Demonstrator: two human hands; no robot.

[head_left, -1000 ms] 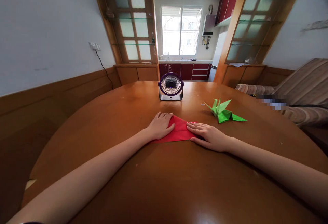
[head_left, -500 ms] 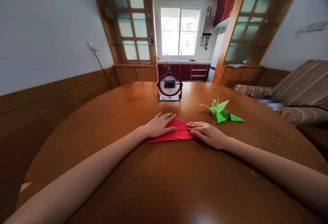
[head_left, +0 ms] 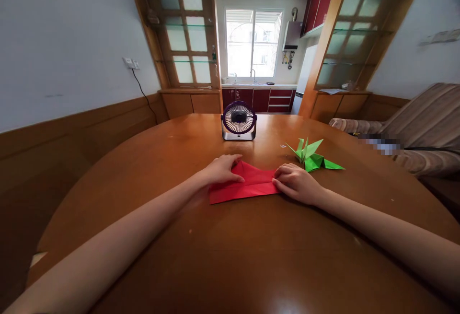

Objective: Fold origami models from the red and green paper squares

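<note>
A sheet of red paper (head_left: 251, 182), folded with crease lines across it, lies on the wooden table (head_left: 223, 251) in front of me. My left hand (head_left: 224, 169) grips its upper left part, thumb on top and the other fingers curled at the far edge. At the right edge, my right hand (head_left: 296, 183) pinches the paper between thumb and bent fingers. Just beyond that hand sit two green folded-paper pieces: a light green paper crane (head_left: 307, 150) and a darker green folded paper (head_left: 318, 162). How they touch each other is unclear.
Toward the far edge of the table stands a small dark purple fan (head_left: 238, 121) on a stand. A striped armchair (head_left: 427, 122) is at the right. Beyond the table are wooden shelves (head_left: 187, 88) and a kitchen with a window (head_left: 253, 43).
The red paper has gone from a roughly triangular outline to a broader one with a lower band showing. Both hands' fingers have gone from lying flat to curling on its edges.
</note>
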